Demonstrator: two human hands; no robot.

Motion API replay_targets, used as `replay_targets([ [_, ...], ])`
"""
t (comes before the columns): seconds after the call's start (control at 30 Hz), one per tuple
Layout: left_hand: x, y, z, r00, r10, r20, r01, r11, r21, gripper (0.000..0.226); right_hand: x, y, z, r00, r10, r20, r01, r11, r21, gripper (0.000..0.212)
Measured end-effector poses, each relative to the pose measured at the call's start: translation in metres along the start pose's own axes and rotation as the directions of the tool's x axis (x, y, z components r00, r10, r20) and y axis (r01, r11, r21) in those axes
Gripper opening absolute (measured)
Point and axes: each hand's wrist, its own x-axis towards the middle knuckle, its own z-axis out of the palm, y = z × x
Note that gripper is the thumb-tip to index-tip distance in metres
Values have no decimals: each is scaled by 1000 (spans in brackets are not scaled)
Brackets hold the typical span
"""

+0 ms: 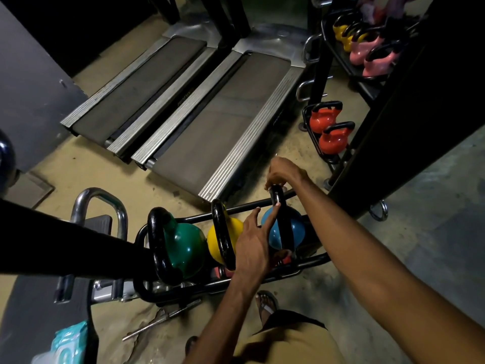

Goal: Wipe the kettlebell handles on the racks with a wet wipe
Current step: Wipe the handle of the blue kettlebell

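Three kettlebells (215, 245) sit abreast in the near rack (309, 262). Two treadmills (217, 119) lie behind it, a second rack (320, 67) to their right. A wipe pack (69, 342) lies near-left.

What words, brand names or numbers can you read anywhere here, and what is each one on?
Nothing reads clearly.
Treadmill, side rail: faint lettering, too blurred to read.
Wet wipe pack: printed wrapper, too blurred to read.
Green kettlebell, yellow kettlebell, blue kettlebell: no numbers or labels show.
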Motion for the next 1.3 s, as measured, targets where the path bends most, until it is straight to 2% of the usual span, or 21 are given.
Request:
replay_targets([
  [0.17, 1, 1, 1, 1000, -5, 18, 5, 1000, 10, 125, -8, -23, -14, 996, -47, 81, 65, 970, -235, 29],
  [0.23, 1, 0, 1, 1000, -2, 30, 2, 1000, 7, 124, -9, -27, -12, 997, -49, 67, 66, 956, -287, 31],
  [0.3, 1, -1, 1, 999, -2, 32, 1, 1000, 22, 124, -8, -26, -8, 997, -56, 50, 68, 952, -299, 33],
  [0.43, 0, -1, 3, 1000, -12, -1, 12, 1000, -25, 124, -10, -13, -4, 994, -109, 6, 107, 964, -242, 24],
  [0.6, 0, -4, 7, 996, -84, -28, 80, 988, -129, 132, -52, 16, 9, 960, -179, -217, 193, 980, 42, 10],
  [0.7, 4, -7, 5, 998, -59, -30, 53, 984, -173, 134, -92, 31, 31, 925, -165, -342, 241, 951, 192, 4],
  [0.83, 6, -12, -1, 997, 65, 27, -57, 973, -225, 125, -137, 48, 77, 846, -159, -508, 356, 878, 319, 18],
  [0.97, 4, -15, 0, 992, 124, 24, -118, 978, -173, 119, -168, 65, 121, 811, -99, -577, 391, 825, 408, 23],
  [1.03, 2, -14, 1, 992, 123, 15, -118, 973, -199, 115, -179, 70, 137, 814, 33, -579, 368, 742, 560, 25],
  [1.1, 1, -14, 2, 991, 132, 10, -127, 969, -213, 110, -182, 74, 143, 839, 169, -518, 320, 617, 719, 25],
  [1.23, -1, -12, 2, 993, 122, 5, -118, 970, -214, 104, -177, 91, 147, 876, 258, -408, 216, 547, 809, 18],
  [1.3, -2, -10, 3, 993, 114, 1, -112, 974, -198, 104, -175, 96, 150, 898, 289, -332, 166, 477, 863, 19],
])
